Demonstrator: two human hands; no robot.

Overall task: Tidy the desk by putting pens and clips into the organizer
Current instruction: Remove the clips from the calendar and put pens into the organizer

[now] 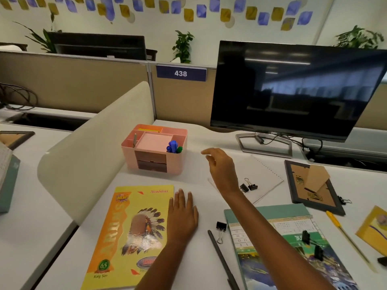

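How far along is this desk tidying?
Done: a blue pen and a green pen stand in the pink plastic organizer. In hand: nothing; the right hand hovers open, the left hand rests flat on the white desk. Left: a dark grey pen, a yellow pen and black binder clips lie loose.

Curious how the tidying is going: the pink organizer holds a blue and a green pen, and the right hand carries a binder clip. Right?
Not quite. In the head view the right hand is empty, fingers relaxed, beside the pink organizer. The blue pen and green pen do stand in it.
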